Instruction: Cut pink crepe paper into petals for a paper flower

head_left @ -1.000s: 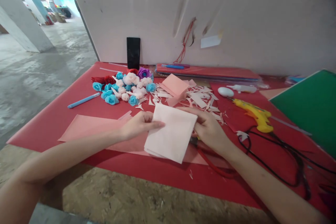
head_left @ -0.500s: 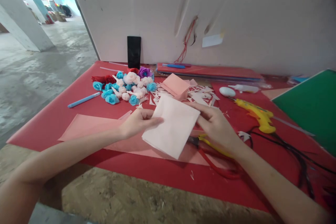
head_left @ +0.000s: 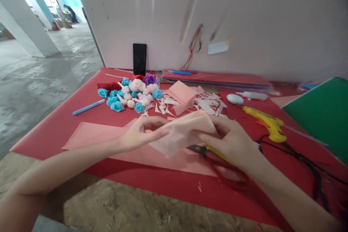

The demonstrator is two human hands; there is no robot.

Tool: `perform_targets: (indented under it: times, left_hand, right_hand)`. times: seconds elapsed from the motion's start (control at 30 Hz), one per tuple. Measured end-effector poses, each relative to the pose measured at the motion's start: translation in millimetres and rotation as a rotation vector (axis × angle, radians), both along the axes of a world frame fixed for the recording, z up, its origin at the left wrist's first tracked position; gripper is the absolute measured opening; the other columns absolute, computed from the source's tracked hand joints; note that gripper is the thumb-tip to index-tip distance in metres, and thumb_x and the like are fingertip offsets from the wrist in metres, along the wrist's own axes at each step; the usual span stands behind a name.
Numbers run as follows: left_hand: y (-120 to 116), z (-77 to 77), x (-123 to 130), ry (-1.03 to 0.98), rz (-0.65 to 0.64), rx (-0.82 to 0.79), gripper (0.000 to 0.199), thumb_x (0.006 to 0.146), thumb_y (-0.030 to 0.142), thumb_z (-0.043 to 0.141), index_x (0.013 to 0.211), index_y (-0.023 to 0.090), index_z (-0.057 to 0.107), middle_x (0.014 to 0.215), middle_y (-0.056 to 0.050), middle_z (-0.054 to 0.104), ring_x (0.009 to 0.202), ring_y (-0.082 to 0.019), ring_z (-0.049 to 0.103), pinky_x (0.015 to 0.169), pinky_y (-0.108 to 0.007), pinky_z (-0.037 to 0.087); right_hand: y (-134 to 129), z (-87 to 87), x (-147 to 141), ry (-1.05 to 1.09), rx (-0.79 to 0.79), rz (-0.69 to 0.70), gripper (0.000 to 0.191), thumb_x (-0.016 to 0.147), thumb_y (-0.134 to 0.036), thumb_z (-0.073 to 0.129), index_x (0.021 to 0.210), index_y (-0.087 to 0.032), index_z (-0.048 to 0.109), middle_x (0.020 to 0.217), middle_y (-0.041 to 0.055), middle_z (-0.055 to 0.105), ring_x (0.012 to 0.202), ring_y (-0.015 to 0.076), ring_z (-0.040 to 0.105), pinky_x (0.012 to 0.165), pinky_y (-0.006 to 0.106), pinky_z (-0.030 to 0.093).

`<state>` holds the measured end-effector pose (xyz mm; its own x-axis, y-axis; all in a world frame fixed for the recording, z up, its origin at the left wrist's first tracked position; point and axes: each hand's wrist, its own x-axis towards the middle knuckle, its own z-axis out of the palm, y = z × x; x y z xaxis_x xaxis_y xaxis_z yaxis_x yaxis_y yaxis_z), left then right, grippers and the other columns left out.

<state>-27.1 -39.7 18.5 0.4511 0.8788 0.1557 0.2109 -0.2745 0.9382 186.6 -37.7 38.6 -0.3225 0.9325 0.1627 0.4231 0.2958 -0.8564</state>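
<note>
A pale pink paper stack is held up between both hands, its right part bent over. My left hand pinches its left edge, thumb on top. My right hand grips the right side, with the thumb on the near face. Below and behind my right hand lie scissors with yellow and red handles, partly hidden. Under the hands a long pink paper strip lies on the red table covering.
Paper roses, paper scraps and folded pink paper lie beyond the hands. A phone leans on the wall. A blue pen is left; a yellow glue gun, its cable and a green board are right.
The paper stack, flat before, is now bent and tilted. My right thumb has come onto its near face. The view has shifted slightly, and a distant person shows more clearly.
</note>
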Motion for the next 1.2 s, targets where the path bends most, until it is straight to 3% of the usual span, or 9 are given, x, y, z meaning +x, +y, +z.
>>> perform_targets:
  times: [0.13,0.27,0.33,0.4,0.53,0.63,0.83,0.97,1.2]
  left_hand:
    - [5.0,-13.9,-8.5,-0.109,0.062,0.076,0.055,0.068,0.059,0.060,0.099,0.014,0.065,0.094,-0.009,0.068,0.085,-0.022,0.061,0.074,-0.029,0.047]
    - [6.3,-19.5,-9.3,-0.224,-0.002,0.211,0.063,0.063,0.065,0.061,0.100,0.013,0.064,0.097,-0.012,0.068,0.090,-0.025,0.062,0.077,-0.032,0.048]
    - [4.2,-16.2,-6.5,-0.196,0.015,0.305,0.047,0.067,0.055,0.064,0.088,0.013,0.066,0.081,-0.008,0.068,0.077,-0.020,0.062,0.071,-0.028,0.049]
    - [1.7,-11.4,-3.2,-0.110,0.096,0.372,0.027,0.074,0.039,0.063,0.067,0.014,0.063,0.057,0.000,0.059,0.055,-0.011,0.053,0.054,-0.020,0.044]
    - [-0.1,-5.1,0.4,-0.076,0.156,0.493,0.041,0.080,0.023,0.057,0.044,0.015,0.040,0.042,0.008,0.025,0.039,-0.003,0.024,0.036,-0.016,0.021]
    - [-0.1,-2.8,0.9,-0.095,0.109,0.529,0.047,0.081,0.023,0.055,0.044,0.015,0.027,0.045,0.008,0.018,0.039,-0.003,0.018,0.034,-0.017,0.016]
    - [-3.3,-0.1,-0.1,0.026,0.082,0.326,0.048,0.084,0.038,0.047,0.047,0.018,0.025,0.045,0.006,0.020,0.040,-0.005,0.021,0.037,-0.021,0.020]
    - [0.0,-1.2,-3.0,0.062,0.145,0.201,0.048,0.080,0.041,0.050,0.045,0.018,0.027,0.046,0.005,0.021,0.043,-0.006,0.021,0.040,-0.023,0.020]
    - [1.5,-0.3,-1.5,-0.051,0.226,0.028,0.034,0.073,0.034,0.054,0.045,0.017,0.044,0.046,0.004,0.034,0.047,-0.008,0.030,0.044,-0.022,0.028]
  right_hand:
    - [-1.4,-3.6,-1.4,0.135,0.031,-0.185,0.014,0.066,-0.029,0.062,0.075,-0.019,0.066,0.072,0.0008,0.068,0.068,0.0191,0.062,0.060,0.028,0.051]
    - [-3.7,-8.9,-4.1,0.236,-0.043,-0.254,0.021,0.066,-0.037,0.068,0.078,-0.019,0.066,0.075,0.0016,0.068,0.070,0.0193,0.062,0.061,0.029,0.052]
    - [-5.7,-10.8,-5.2,0.301,-0.088,-0.259,0.024,0.065,-0.038,0.071,0.081,-0.021,0.067,0.079,0.0014,0.069,0.072,0.0194,0.063,0.062,0.028,0.053]
    - [-7.8,-11.8,-6.0,0.320,-0.120,-0.249,0.024,0.065,-0.038,0.073,0.081,-0.022,0.066,0.081,0.0009,0.069,0.074,0.0196,0.063,0.063,0.027,0.053]
    - [-12.7,-8.4,-7.9,0.373,-0.220,-0.199,0.027,0.063,-0.040,0.074,0.083,-0.024,0.066,0.082,-0.0001,0.070,0.075,0.0186,0.064,0.062,0.025,0.053]
    - [-14.7,-2.8,-9.2,0.399,-0.313,-0.185,0.031,0.060,-0.042,0.076,0.083,-0.024,0.065,0.080,-0.0005,0.070,0.073,0.0175,0.064,0.062,0.025,0.054]
    - [-4.7,-1.0,-3.7,0.381,-0.369,-0.083,0.026,0.059,-0.035,0.078,0.081,-0.025,0.067,0.086,-0.0005,0.071,0.075,0.0175,0.066,0.067,0.026,0.055]
    - [7.1,-0.1,9.6,0.333,-0.352,-0.036,0.023,0.059,-0.038,0.078,0.076,-0.024,0.070,0.075,0.0013,0.071,0.069,0.0193,0.066,0.063,0.031,0.056]
    - [18.8,6.2,26.6,0.186,-0.162,-0.135,0.012,0.062,-0.038,0.074,0.068,-0.028,0.072,0.069,-0.0015,0.070,0.074,0.0206,0.067,0.069,0.035,0.056]
